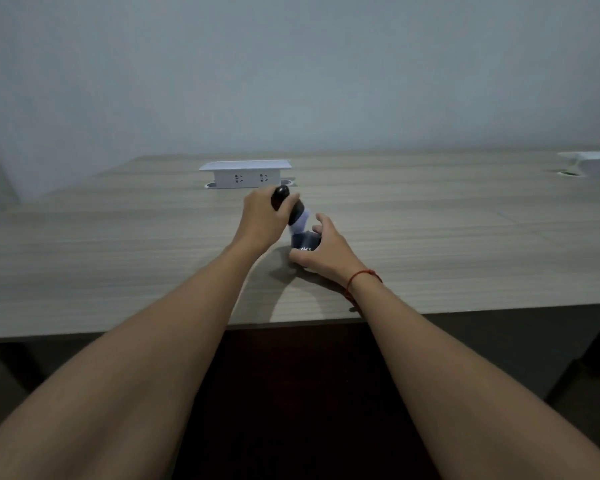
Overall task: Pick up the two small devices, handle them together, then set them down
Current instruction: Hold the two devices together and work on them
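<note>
My left hand (262,216) grips a small dark device (280,196) with a rounded black top and a white lower end (300,221), held tilted above the wooden table (118,258). Just to its right, my right hand (321,247) closes around a second small black device (305,241) with pale lettering, low over or on the table; I cannot tell which. The white end of the first device nearly touches the second one. Fingers hide much of both devices.
A white pop-up socket box (245,174) stands on the table just behind my hands. Another white socket box (593,164) sits at the far right. The table's front edge runs across below my wrists. A red string is around my right wrist.
</note>
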The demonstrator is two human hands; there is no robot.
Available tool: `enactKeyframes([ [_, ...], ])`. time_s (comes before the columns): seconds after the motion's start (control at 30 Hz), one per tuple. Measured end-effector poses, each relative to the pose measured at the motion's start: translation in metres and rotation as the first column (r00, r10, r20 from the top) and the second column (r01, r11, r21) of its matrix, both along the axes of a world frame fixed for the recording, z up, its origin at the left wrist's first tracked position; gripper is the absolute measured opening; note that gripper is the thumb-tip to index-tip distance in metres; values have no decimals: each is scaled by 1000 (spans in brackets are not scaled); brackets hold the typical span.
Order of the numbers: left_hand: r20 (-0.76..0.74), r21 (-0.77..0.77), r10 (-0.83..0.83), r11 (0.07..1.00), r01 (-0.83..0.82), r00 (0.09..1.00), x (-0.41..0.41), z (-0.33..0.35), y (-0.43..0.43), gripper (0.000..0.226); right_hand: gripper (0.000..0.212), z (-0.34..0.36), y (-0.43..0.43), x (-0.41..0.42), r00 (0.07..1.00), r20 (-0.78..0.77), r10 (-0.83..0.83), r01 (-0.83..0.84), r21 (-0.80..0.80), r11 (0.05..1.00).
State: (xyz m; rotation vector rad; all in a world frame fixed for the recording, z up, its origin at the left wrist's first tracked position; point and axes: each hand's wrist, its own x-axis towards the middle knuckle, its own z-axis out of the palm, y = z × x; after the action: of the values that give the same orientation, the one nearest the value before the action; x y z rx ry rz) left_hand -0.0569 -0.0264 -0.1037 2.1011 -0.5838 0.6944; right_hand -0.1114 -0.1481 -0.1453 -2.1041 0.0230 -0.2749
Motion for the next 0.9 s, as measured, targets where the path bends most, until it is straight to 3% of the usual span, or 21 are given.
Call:
enactKeyframes([
  [0.1,-89,135,13,991,-1,996,7,-10,-1,30,102,-1,0,-1,1000,-1,8,-8,11,1000],
  [0.2,-172,166,99,984,-70,980,13,-26,11,26,104,-2,0,-1,1000,4,1,-1,23,1000],
  [0.33,-123,5,82,997,-82,989,9,-20,15,40,104,-1,-1,0,1000,9,-8,8,19,1000],
  [0.43,-181,-99,-26,995,8,983,6,-2,17,45,102,-1,-1,0,1000,12,-13,13,11,1000],
  [0.53,-258,75,-62,994,84,964,2,9,14,44,103,-1,-1,1,1000,7,-16,16,13,1000],
  [0.63,-267,315,105,949,-16,958,8,5,14,43,103,-1,2,0,1000,9,-14,14,21,1000],
  [0.7,-292,375,190,924,-70,937,11,-1,17,44,103,-1,3,-1,1000,12,-16,15,34,999],
  [0.9,-153,158,-3,987,27,988,-4,12,7,45,99,-1,-1,0,1000,15,-17,17,7,1000],
])
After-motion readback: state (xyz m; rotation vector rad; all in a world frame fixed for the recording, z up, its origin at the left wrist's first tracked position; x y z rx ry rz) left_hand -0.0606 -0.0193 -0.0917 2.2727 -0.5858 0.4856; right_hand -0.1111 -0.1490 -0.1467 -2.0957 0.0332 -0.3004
